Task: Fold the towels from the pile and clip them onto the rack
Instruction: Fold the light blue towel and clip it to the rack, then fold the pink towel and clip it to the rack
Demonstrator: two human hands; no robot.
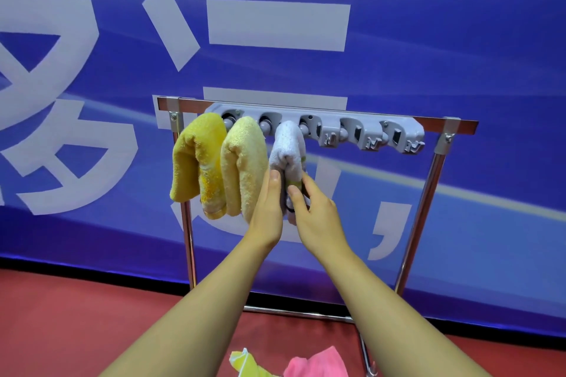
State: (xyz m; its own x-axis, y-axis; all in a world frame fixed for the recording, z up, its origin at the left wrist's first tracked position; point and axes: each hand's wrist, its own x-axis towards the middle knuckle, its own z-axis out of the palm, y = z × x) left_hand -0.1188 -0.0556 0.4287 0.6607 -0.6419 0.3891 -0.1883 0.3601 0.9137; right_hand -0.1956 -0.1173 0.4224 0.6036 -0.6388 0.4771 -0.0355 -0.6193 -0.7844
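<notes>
A metal rack (424, 208) carries a grey clip bar (349, 127) along its top rail. A yellow towel (196, 162) and a pale yellow towel (246, 162) hang folded from the two left clips. A lavender towel (289, 147) hangs from the third clip. My left hand (268, 211) presses against its left side with straight fingers. My right hand (312, 211) pinches its lower end between thumb and fingers. The clips to the right hold nothing.
A yellow-green towel (248, 363) and a pink towel (318, 363) lie on the red floor (76, 330) at the bottom edge. A blue banner (428, 40) with white characters stands right behind the rack. The rack's base bar (294, 312) runs along the floor.
</notes>
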